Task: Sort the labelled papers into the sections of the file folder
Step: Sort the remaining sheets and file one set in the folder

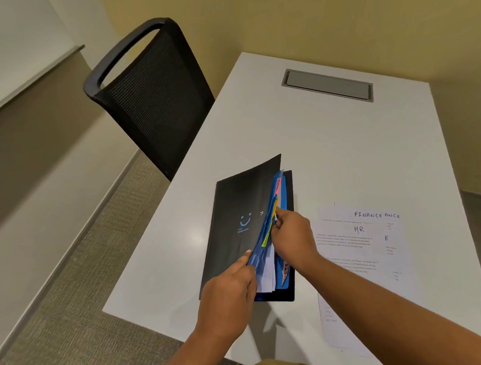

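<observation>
The white bench (314, 140) carries a black folder (241, 223), half open near its front edge, with labelled papers (360, 246) just to its right. The left hand (225, 296) grips the folder's raised cover. The right hand (291, 238) has its fingers pinching a tabbed divider (274, 208).

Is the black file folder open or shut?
Partly open: the left hand grips the raised cover of the file folder, blue dividers fan out beneath, and the right hand pinches one.
</observation>
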The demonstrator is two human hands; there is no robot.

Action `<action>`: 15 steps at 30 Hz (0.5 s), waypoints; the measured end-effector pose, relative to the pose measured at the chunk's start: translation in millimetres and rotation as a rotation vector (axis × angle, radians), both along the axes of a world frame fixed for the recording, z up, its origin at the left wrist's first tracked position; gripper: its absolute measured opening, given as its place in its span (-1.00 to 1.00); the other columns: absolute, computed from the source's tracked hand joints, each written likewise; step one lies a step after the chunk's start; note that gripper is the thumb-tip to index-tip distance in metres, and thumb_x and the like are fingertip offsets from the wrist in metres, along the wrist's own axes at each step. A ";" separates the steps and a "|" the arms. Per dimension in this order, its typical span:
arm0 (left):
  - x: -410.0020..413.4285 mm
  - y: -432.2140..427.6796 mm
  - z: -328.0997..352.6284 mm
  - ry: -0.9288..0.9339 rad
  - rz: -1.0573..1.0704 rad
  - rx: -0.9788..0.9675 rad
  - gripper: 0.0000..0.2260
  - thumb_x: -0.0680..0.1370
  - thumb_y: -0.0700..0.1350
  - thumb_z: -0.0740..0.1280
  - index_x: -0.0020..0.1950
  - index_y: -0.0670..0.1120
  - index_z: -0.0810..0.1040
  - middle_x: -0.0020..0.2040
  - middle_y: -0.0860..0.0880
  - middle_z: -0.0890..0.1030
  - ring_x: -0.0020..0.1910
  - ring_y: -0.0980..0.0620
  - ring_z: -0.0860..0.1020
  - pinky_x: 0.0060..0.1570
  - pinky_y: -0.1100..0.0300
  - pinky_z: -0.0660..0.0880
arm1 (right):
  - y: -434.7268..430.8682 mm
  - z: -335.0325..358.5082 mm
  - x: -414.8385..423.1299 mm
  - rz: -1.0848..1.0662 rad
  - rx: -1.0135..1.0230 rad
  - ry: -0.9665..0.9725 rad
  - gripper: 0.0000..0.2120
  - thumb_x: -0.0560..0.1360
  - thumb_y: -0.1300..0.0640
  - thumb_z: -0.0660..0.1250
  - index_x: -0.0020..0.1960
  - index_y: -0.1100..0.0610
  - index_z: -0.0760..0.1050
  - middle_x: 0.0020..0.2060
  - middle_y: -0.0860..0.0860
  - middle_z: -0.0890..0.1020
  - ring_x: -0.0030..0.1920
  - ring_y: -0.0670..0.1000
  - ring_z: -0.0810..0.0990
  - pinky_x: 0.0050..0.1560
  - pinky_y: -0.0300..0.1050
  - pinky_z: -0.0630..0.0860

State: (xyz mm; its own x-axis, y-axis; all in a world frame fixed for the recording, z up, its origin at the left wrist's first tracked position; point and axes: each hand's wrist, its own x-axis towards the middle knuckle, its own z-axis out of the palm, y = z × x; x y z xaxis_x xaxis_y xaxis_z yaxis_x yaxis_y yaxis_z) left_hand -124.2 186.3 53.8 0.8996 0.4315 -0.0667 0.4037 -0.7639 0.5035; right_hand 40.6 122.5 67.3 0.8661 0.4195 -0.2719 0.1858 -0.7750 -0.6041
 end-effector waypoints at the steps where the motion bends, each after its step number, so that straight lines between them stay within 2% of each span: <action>1: 0.2 0.7 -0.4 -0.012 -0.002 -0.006 -0.90 0.56 -0.04 0.33 -0.13 0.03 0.60 0.27 0.11 0.59 -0.35 0.12 0.56 -0.34 0.50 0.40 | 2.5 -2.1 2.2 -0.007 -0.013 0.018 -0.69 0.58 0.23 0.31 0.32 0.09 0.49 0.09 0.09 0.64 -0.07 0.01 0.57 -0.11 -0.18 0.53; 3: 0.2 1.4 0.8 -0.033 -0.008 -0.018 -0.91 0.56 -0.03 0.34 -0.11 0.02 0.60 0.27 0.10 0.59 -0.31 0.11 0.60 -0.31 0.43 0.50 | 4.9 -4.9 5.3 -0.041 -0.012 0.041 -0.66 0.56 0.26 0.33 0.32 0.09 0.48 0.03 0.06 0.63 -0.12 -0.02 0.53 -0.15 -0.20 0.50; 5: 0.5 2.5 0.8 -0.031 -0.011 -0.033 -0.88 0.57 0.00 0.29 -0.09 0.01 0.59 0.29 0.10 0.57 -0.24 0.12 0.62 -0.28 0.41 0.53 | 4.3 -4.3 4.0 -0.082 0.031 0.053 -0.61 0.55 0.25 0.35 0.35 0.09 0.42 0.06 0.06 0.62 -0.07 0.01 0.58 -0.12 -0.17 0.54; 7: 0.9 4.3 0.8 -0.026 0.000 -0.023 -0.82 0.58 0.03 0.23 -0.09 0.01 0.58 0.30 0.11 0.56 -0.24 0.12 0.60 -0.27 0.45 0.49 | 2.0 -4.4 -0.3 -0.095 0.037 0.055 -0.56 0.53 0.19 0.39 0.37 0.06 0.38 0.15 0.06 0.61 0.03 0.05 0.63 -0.03 -0.12 0.57; 9: 1.2 6.0 2.5 -0.032 0.010 -0.029 -0.76 0.56 0.05 0.17 -0.13 -0.01 0.58 0.26 0.08 0.60 -0.29 0.11 0.60 -0.32 0.48 0.43 | -1.3 -5.3 -5.4 -0.090 0.018 0.055 -0.56 0.51 0.15 0.42 0.33 0.02 0.37 0.12 0.04 0.63 0.01 0.05 0.65 -0.06 -0.14 0.58; 12: 2.8 7.2 5.6 -0.062 0.011 -0.058 -0.76 0.53 0.03 0.18 -0.11 -0.03 0.61 0.22 0.03 0.63 -0.29 0.09 0.64 -0.35 0.40 0.52 | -4.0 -5.4 -11.4 -0.071 -0.006 0.047 -0.72 0.50 0.13 0.43 0.15 -0.01 0.42 -0.02 0.01 0.64 -0.08 0.01 0.65 -0.13 -0.19 0.58; 15: 5.5 7.7 5.3 -0.088 0.012 -0.073 -0.85 0.53 -0.03 0.31 -0.08 -0.03 0.65 0.20 0.02 0.64 -0.31 0.10 0.65 -0.33 0.34 0.56 | 3.0 -2.0 -11.1 -0.010 -0.134 0.037 -0.87 0.51 0.17 0.41 -0.03 0.04 0.46 -0.06 0.05 0.64 -0.04 0.05 0.65 -0.01 -0.14 0.58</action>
State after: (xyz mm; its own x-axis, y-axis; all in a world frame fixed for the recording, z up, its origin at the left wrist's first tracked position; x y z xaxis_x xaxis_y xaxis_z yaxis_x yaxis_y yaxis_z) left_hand -118.7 194.0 59.0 0.8984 0.4388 -0.0191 0.3639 -0.7194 0.5916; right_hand 29.4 125.5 65.3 0.8581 0.3688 -0.3572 0.1572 -0.8510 -0.5010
